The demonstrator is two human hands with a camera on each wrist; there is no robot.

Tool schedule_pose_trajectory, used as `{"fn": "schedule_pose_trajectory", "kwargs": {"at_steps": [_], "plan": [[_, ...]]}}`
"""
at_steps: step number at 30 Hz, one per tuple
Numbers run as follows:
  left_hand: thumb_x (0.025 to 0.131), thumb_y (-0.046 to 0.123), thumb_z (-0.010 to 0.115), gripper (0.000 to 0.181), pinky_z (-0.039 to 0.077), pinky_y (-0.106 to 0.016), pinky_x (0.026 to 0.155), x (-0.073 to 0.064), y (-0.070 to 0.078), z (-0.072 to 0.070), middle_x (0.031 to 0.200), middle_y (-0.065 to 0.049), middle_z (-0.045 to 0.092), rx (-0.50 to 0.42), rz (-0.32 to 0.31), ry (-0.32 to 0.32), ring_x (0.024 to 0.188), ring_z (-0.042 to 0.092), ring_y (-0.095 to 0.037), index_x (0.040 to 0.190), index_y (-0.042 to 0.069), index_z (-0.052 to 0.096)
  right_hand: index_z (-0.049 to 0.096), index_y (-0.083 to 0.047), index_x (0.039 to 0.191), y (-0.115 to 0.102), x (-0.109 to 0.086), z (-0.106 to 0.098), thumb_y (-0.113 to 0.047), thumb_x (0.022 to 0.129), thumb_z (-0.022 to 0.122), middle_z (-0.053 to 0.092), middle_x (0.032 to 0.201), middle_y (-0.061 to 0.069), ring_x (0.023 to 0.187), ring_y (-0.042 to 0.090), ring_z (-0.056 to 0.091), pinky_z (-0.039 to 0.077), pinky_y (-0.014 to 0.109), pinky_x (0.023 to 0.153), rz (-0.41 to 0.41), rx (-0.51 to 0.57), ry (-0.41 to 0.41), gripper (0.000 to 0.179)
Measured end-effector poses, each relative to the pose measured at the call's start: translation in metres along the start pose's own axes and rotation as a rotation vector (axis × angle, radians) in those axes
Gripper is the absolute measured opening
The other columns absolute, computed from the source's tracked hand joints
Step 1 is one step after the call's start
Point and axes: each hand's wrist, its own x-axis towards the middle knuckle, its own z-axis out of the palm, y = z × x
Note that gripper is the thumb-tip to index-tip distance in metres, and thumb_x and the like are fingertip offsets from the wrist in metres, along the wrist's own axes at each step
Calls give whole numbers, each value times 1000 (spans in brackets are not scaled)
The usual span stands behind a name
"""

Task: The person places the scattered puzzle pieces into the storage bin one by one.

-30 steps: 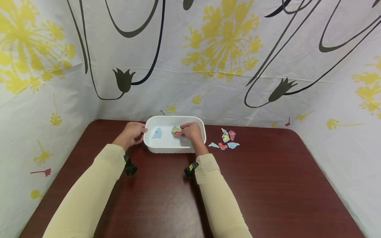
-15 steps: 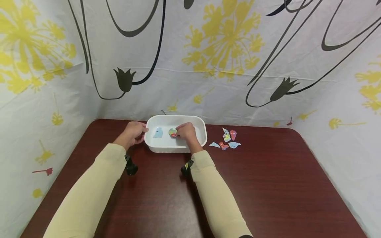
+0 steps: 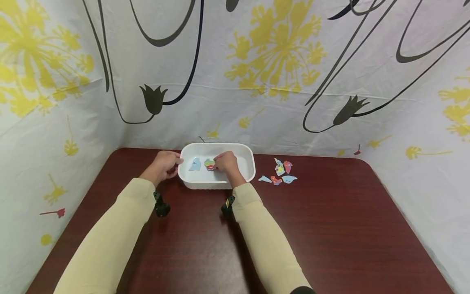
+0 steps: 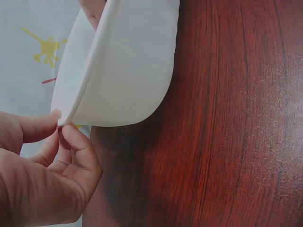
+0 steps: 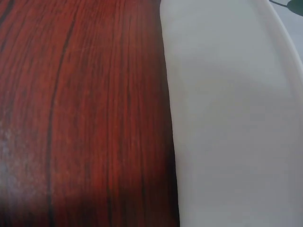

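A white plastic tray (image 3: 205, 185) stands on the table near its back edge. My left hand (image 3: 164, 164) pinches the tray's left rim between thumb and index finger, as the left wrist view shows up close. Inside the tray, my right hand (image 3: 228, 164) holds a small multicoloured, irregularly shaped flat piece (image 3: 209, 164) by its right side, low over the tray floor. A light blue flat piece (image 3: 195, 164) lies to its left, apart from it. The right wrist view shows the tray's side wall (image 5: 232, 123) but no hand.
Several irregular flat pieces, among them a pale blue one (image 3: 289, 179) and a red-pink one (image 3: 287, 166), lie on the dark red wood table (image 3: 349, 220) right of the tray. A patterned cloth (image 3: 271, 126) hangs behind the table and along both sides.
My right hand has moved left inside the tray with the multicoloured piece, bringing it closer to the light blue one. The left hand keeps its pinch on the rim.
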Motion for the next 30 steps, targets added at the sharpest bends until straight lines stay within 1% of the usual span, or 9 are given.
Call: {"fn": "schedule_pose_trajectory", "kwargs": {"at_steps": [3,13,20,25,30], "plan": [[100,13,53,33,48,-23,61,-1,0,1,112,-7,51,-6,-5,7,83,50,-18,132,9,52,77,-6,98,-1,0,1,-1,84,65,72,97,9,73,16,60,43,20,52,9,0,-11,19],[100,13,53,33,48,-23,61,-1,0,0,116,-8,49,3,-11,4,84,50,-18,132,9,51,75,-5,102,-4,-3,2,-3,85,64,70,103,9,81,18,63,45,20,56,8,22,-26,21],[100,13,53,33,48,-23,62,-1,1,0,114,-8,50,5,-13,-3,83,50,-17,133,9,51,75,-5,101,-3,-8,-1,-6,86,64,72,94,9,73,16,61,43,21,57,-10,32,-8,19],[100,13,53,34,48,-23,63,0,1,0,115,-8,50,8,-17,0,84,50,-17,133,9,51,76,-5,99,-4,-8,-2,-9,87,63,72,90,8,70,14,59,43,21,55,15,45,2,17],[100,13,53,33,48,-23,62,2,1,-2,117,-8,49,7,-24,4,84,50,-18,133,10,51,76,-6,97,-5,-6,-4,-11,87,64,71,87,6,69,14,56,41,22,55,29,26,22,16]]}}
